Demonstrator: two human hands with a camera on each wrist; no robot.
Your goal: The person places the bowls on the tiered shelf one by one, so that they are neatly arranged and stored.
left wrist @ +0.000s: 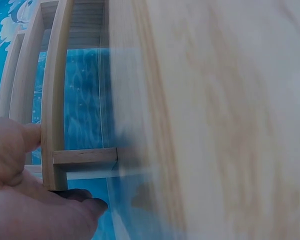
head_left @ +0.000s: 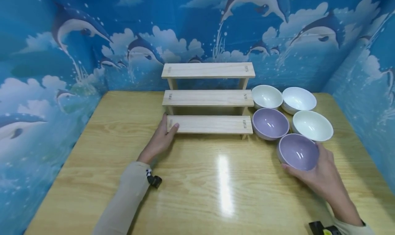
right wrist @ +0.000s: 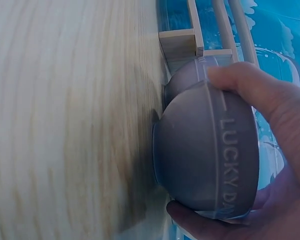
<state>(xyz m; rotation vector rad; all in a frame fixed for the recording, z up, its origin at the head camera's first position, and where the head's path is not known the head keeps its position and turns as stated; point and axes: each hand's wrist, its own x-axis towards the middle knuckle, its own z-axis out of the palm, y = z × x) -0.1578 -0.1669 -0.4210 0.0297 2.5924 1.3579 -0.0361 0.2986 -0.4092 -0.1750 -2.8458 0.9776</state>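
A three-tier wooden step shelf (head_left: 210, 124) stands near the back wall. My left hand (head_left: 162, 136) holds the left end of its lowest board, thumb on top; in the left wrist view the fingers (left wrist: 85, 200) reach round the board's end. At the right, my right hand (head_left: 324, 173) grips the nearest purple bowl (head_left: 297, 152) by its side. That bowl (right wrist: 205, 150) shows raised "LUCKY DA" lettering in the right wrist view, with its foot at or close to the table. Behind it sits another purple bowl (head_left: 270, 123), against or close to the shelf's right end.
Three pale bowls stand at the right: one white-green bowl (head_left: 266, 96) by the middle board, a white bowl (head_left: 298, 98) beside it, and another pale bowl (head_left: 312, 125) in front. The wooden table (head_left: 197, 194) meets a blue dolphin-printed backdrop (head_left: 185, 29) on three sides.
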